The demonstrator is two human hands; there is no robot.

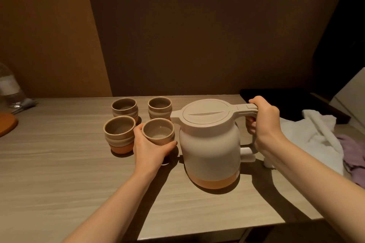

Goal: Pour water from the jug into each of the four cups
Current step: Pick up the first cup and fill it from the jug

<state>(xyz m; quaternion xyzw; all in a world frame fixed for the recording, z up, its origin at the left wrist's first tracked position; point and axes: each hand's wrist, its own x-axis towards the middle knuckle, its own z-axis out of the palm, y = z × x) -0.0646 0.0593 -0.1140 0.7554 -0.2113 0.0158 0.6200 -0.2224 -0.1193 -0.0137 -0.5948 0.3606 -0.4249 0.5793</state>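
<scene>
A cream jug (209, 150) with an orange base and a closed lid stands upright on the wooden table (59, 173). My right hand (263, 122) grips its handle on the right. Several beige cups with orange bases stand left of the jug in two rows. My left hand (150, 148) wraps around the front right cup (158, 131), which holds a little water and sits just below the jug's spout. The front left cup (118, 134), back left cup (124, 107) and back right cup (160, 107) stand free and look empty.
A clear plastic bottle (9, 87) and an orange object (7, 122) sit at the table's left edge. White cloth (314, 130) and purple cloth (353, 156) lie at the right. The table's front edge runs close to me at the lower right.
</scene>
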